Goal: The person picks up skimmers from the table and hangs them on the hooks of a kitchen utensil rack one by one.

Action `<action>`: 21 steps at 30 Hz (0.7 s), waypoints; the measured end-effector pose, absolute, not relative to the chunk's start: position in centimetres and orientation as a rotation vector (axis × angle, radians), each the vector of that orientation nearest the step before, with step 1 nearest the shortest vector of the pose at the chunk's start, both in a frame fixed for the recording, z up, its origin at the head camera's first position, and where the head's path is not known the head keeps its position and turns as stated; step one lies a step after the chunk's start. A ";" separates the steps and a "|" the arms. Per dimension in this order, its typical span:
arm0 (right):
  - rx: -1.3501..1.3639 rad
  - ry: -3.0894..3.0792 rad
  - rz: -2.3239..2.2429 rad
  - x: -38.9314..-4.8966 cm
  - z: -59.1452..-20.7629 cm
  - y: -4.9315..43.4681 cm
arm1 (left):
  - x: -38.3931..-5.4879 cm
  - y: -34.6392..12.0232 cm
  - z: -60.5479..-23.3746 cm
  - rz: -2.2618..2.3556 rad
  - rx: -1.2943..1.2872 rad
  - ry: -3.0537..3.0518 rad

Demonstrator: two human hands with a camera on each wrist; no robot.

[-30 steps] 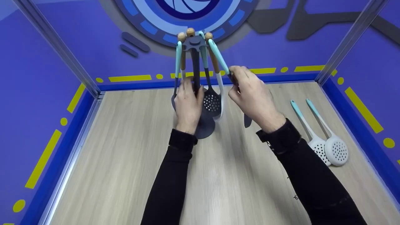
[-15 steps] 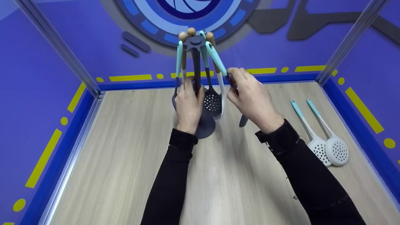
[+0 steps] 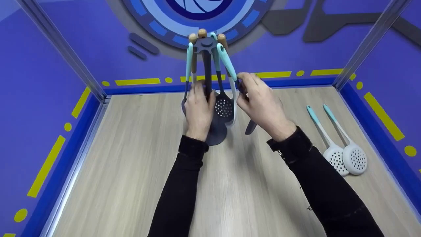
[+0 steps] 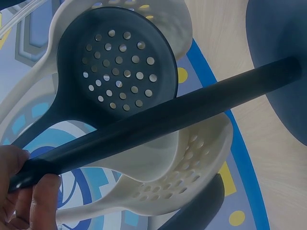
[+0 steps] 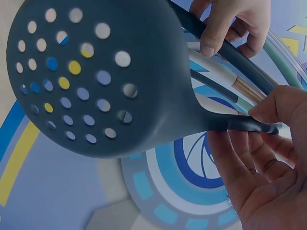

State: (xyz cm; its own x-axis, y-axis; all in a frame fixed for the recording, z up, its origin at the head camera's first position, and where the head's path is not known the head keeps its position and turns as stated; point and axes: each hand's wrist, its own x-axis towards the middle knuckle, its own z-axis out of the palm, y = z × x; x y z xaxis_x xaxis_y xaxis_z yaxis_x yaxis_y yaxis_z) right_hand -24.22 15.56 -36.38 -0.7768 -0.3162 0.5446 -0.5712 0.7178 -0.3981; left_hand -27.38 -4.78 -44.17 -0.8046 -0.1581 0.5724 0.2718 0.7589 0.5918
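A dark utensil stand [image 3: 207, 70] rises from a round base, with several utensils hanging from its top. My left hand [image 3: 199, 107] grips the stand's post, whose full length shows in the left wrist view [image 4: 144, 124]. My right hand [image 3: 264, 103] pinches the dark shaft of a skimmer [image 5: 96, 76] with a turquoise handle [image 3: 227, 62]. That handle's upper end is at the stand's top; whether it sits on a hook I cannot tell. Another dark skimmer [image 3: 224, 107] hangs between my hands, beside a white utensil [image 3: 234, 98]. Pale perforated utensils [image 4: 177, 177] show behind the post.
Two white skimmers [image 3: 354, 159] with turquoise handles lie on the wooden table [image 3: 138, 158] at the right, their heads overlapping. Blue printed panels [image 3: 98, 42] enclose the back and sides. Metal posts [image 3: 62, 49] stand at the corners.
My right hand has shifted slightly left and down, and the skimmer's lower end has swung left towards the stand. My left hand stays on the post.
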 end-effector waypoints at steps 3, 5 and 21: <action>0.684 -2.485 0.787 -24.2 -36.5 15.4 | -27.4 -4.7 -44.2 -0.912 -0.086 -2.336; 0.685 -2.490 0.784 -24.2 -36.5 15.4 | -27.4 -4.7 -44.2 -0.910 -0.086 -2.335; 0.669 -2.477 0.824 -24.4 -37.3 14.6 | -27.4 -4.7 -44.1 -0.903 -0.089 -2.320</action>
State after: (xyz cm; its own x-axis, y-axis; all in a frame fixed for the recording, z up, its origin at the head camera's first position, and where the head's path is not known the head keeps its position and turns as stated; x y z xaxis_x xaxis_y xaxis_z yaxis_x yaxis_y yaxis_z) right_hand -24.43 14.64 -37.27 -0.7847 -0.3020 0.5413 -0.5661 0.7049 -0.4274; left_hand -27.36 -4.68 -44.08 -0.7935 -0.1595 0.5872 0.2794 0.7618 0.5844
